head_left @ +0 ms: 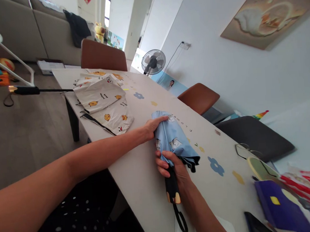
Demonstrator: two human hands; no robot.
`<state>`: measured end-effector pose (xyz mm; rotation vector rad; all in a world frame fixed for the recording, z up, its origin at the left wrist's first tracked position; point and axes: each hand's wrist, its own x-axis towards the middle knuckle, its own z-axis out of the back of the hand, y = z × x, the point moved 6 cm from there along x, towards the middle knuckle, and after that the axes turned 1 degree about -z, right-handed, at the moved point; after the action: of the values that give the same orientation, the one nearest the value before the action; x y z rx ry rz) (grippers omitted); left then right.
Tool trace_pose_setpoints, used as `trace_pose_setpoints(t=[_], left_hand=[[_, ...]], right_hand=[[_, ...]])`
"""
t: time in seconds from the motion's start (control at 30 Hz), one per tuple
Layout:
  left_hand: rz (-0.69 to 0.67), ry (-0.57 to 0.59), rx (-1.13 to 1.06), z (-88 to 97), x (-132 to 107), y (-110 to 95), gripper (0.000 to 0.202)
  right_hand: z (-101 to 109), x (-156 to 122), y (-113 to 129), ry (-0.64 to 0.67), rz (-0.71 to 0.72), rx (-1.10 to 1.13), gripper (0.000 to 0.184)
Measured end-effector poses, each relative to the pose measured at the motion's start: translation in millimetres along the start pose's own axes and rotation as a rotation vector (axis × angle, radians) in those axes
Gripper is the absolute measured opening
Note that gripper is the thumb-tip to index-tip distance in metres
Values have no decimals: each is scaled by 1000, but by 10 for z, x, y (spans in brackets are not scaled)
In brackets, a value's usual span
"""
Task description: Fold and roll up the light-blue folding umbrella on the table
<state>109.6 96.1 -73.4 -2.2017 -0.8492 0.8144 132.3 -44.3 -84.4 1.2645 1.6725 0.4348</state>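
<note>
A light blue folding umbrella [169,134] with white cat prints lies in both my hands above the table, its canopy loosely gathered. My left hand [153,127] grips the far end of the canopy, thumb stretched along the cloth. Lower down, my right hand [173,165] wraps the canopy's edge near the black handle [171,185], whose wrist loop hangs toward me. Dark folds of cloth stick out to the right. A cream umbrella [104,98] with yellow cartoon prints rests at the table's far left, canopy loose, its shaft and handle [24,90] jutting past the edge.
The white table [143,95] has flower decals. Glasses [247,150], a purple item [281,204], a phone-like black object [257,223] and red-white packaging [306,185] lie at the right. Brown chairs [199,97], a dark grey seat [253,138] and a fan [153,61] stand around it.
</note>
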Motion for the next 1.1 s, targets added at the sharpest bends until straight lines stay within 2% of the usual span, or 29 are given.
trace_pose_setpoints(t=[0.07, 0.13, 0.17, 0.2, 0.23, 0.27, 0.33, 0.43, 0.5, 0.57, 0.63, 0.7, 0.77, 0.83, 0.93, 1.0, 1.1], left_hand=[[-162, -106, 256, 72, 7, -105, 53], [-444, -277, 567, 88, -94, -328, 57], [-598, -325, 700, 31, -185, -443, 57], [-734, -302, 808, -79, -281, -530, 56], [-835, -204, 904, -234, -372, -577, 53], [-890, -49, 986, -415, -457, -583, 49], [-898, 361, 1212, -820, -631, -464, 41], [-931, 670, 1579, -1270, -864, -255, 47], [-932, 806, 1763, -1486, -959, -110, 43], [-898, 880, 1933, -1620, -998, 18, 28], [-821, 929, 2095, -1670, -996, 122, 13], [-758, 947, 2202, -1669, -980, 162, 22], [-779, 920, 2218, -1663, -974, 106, 26], [-862, 839, 2135, -1650, -991, -48, 22], [-1044, 588, 1816, -1527, -1080, -434, 13], [-1124, 325, 1517, -1264, -1159, -714, 13], [-1029, 3, 1098, -597, -1219, -881, 4]], right_hand=[[16, -2, 7, -49, 8, -21, 21], [20, -2, 11, -92, 17, -34, 20], [18, -1, 11, -110, 19, -36, 19], [16, 0, 13, -128, 23, -39, 19], [12, -1, 15, -145, 27, -47, 18], [7, -4, 20, -160, 37, -60, 17], [-14, -17, 29, -173, 61, -99, 15], [-58, -48, 38, -169, 101, -170, 13], [-75, -69, 49, -183, 138, -193, 12], [-84, -80, 67, -195, 179, -177, 14], [-89, -78, 73, -188, 195, -138, 15], [-87, -65, 62, -174, 179, -103, 16], [-76, -50, 51, -164, 165, -69, 17], [-54, -35, 54, -163, 177, -36, 18], [-18, -11, 59, -142, 171, 24, 20], [-4, 2, 57, -102, 138, 67, 23], [6, 8, 60, -41, 93, 103, 27]])
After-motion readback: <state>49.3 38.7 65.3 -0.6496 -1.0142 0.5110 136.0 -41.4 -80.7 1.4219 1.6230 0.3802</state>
